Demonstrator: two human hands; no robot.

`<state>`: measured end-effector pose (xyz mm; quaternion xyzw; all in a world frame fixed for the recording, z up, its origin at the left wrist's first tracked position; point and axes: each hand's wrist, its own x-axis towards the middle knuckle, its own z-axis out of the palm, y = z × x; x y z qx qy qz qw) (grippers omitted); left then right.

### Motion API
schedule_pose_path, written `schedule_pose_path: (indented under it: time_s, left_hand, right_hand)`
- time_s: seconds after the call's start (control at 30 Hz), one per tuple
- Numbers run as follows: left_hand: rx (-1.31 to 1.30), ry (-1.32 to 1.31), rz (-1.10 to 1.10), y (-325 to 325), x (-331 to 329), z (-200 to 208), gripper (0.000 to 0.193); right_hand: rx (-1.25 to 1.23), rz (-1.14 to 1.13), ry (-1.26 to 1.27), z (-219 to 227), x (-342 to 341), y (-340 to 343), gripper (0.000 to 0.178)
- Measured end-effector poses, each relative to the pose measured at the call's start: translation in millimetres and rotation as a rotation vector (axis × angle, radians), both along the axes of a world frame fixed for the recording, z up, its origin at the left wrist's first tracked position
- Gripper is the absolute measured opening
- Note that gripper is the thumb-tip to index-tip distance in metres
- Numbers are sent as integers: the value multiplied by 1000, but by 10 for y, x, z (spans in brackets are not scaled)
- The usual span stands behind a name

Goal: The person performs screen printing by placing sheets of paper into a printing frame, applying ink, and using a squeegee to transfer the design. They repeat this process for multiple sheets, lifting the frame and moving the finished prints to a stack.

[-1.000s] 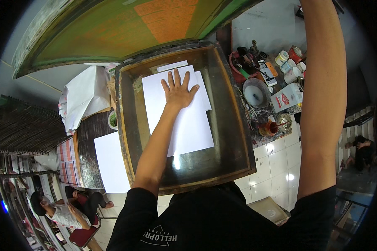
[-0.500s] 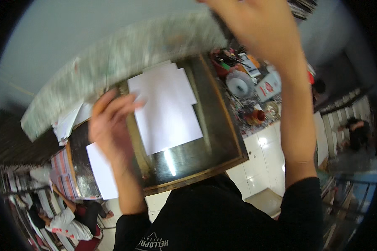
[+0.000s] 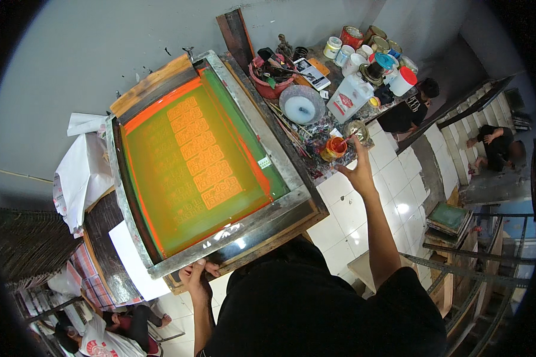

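Observation:
A screen-printing frame (image 3: 292, 199) lies over the table. Its metal border surrounds a green-yellow mesh (image 3: 155, 160) with orange ink along its edges and several rows of light orange design blocks. My left hand (image 3: 198, 278) grips the frame's near edge, close to its left corner. To the right, my right hand (image 3: 360, 171) reaches to a small jar of orange ink (image 3: 333, 149), thumb and forefinger apart. A thin stick (image 3: 346, 140) leans out of the jar, its end by my forefinger; whether they touch is unclear.
A wooden-handled squeegee (image 3: 155, 86) rests at the frame's far end. The side table holds a whitish bowl (image 3: 302, 105), a white jug (image 3: 348, 98), a red basin of tools (image 3: 268, 77) and several tins. White paper (image 3: 134, 259) lies left. Other people sit at lower left and right.
The screen frame has come down over the table, covering the white sheets. My left hand has moved to its near edge; my right hand has dropped from above to the ink jar.

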<state>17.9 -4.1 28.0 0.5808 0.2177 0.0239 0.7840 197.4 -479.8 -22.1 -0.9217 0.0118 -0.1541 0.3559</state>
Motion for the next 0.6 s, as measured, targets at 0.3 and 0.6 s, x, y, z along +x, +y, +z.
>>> schedule_pose_path:
  time_s: [0.3,0.6]
  left_hand:
    - [69,90,54,-38,-7,25,18]
    - [74,56,67,-75,-15,-2,18]
  right_hand:
    - [243,102,163,-433,371,-109,102]
    - [662,163,126,-46,446,-342,100]
